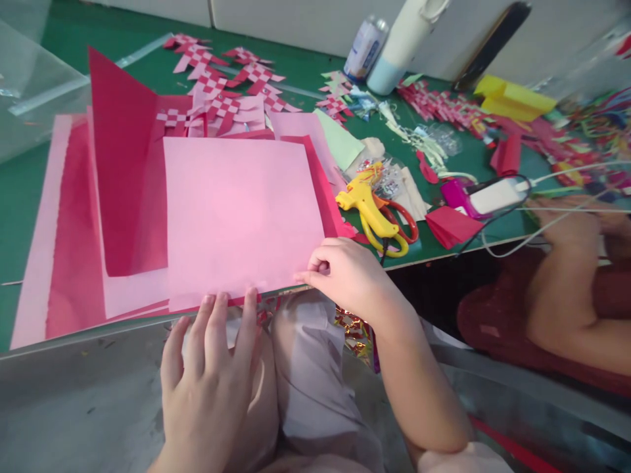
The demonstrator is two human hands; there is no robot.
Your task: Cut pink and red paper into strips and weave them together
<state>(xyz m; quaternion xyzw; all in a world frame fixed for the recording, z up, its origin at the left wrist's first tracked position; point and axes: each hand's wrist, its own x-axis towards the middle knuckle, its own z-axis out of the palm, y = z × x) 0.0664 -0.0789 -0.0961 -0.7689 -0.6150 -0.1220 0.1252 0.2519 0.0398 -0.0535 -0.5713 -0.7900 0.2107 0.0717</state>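
Your right hand (348,276) has its grip closed on the near right corner of the pink sheet (241,217), thumb and fingers pinching the edge, while your left hand (211,381) lies open and flat with its fingertips pressing the sheet's near edge, holding nothing. The pink sheet sits at the near edge of the green surface (29,190), on top of a stack of red paper (123,164) and paler pink paper, with the yellow glue gun (369,207) and scissors (401,226) just to its right. By the look of it you are at the step of squaring or lifting this top sheet off the stack; the next move calls for keeping the left fingertips steady as an anchor while the right pinch raises or slides only the top layer, so the sheets beneath do not drag along. The sheet is close to square, so its long axis is hard to judge; it lies flat, slightly skewed, with its far edge pointing away from you toward the woven red-and-white strips (221,79) behind it. Another person's arm (566,276) rests well to the right of the sheet.
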